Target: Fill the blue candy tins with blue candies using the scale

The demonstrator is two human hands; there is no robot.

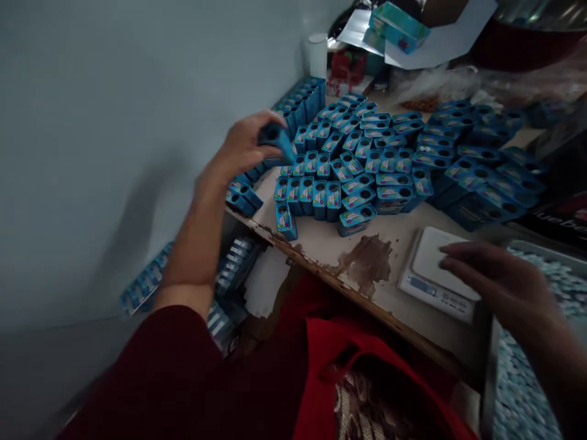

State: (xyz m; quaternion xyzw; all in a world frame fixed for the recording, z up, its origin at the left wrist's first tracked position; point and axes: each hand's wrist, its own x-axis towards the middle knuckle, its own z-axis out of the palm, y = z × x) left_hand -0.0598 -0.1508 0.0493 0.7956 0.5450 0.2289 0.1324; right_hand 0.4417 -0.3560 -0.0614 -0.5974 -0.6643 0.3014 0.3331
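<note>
My left hand is raised at the left end of the table, closed round a small blue tin. The tin is tilted and somewhat blurred. Below and beside it stand many similar blue tins, their tops printed and showing a dark round opening. My right hand hovers over the white plate of a digital scale. Its thumb and forefinger point left with a small gap between the tips, and I see nothing held there. Just right of the scale, a metal tray holds small pale blue and white pieces, partly hidden by my right forearm.
A wall borders the table on the left. More blue tins are stacked low beside the table. Toward the back are a white cup, an open carton and clear plastic bags. A brown stain marks the tabletop near its front edge.
</note>
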